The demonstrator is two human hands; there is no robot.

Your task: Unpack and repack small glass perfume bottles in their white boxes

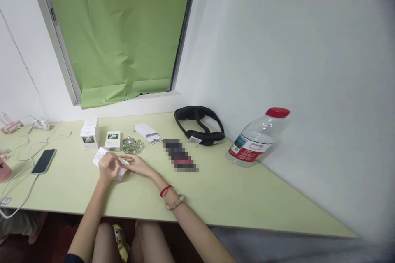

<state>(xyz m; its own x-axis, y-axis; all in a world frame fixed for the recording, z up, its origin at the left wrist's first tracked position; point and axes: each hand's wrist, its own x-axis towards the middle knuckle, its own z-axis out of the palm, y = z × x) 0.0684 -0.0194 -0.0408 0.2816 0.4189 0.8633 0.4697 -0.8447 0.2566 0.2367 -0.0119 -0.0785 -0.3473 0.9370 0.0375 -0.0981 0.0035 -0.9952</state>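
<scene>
Over the table, my left hand [108, 165] has its fingers curled round a white printed paper or thin card [98, 155]. Whether it is a folded leaflet or a box flap I cannot tell. My right hand [138, 165] pinches the right-hand edge of the same white piece with thumb and fingers. Part of it is hidden behind my left hand. Just beyond my hands stands a round clear glass bottle [129, 146], with a small glass piece [140, 145] beside it. A small white box [112, 141] with a flower picture is left of the bottle.
A row of similar white boxes [90, 137] stands further left. Behind the bottle lies an open white carton [147, 132]. Right of it are a pixelated item [180, 155], a black headset [200, 125] and a large water bottle [254, 141]. A phone [44, 161] with a white cable lies left.
</scene>
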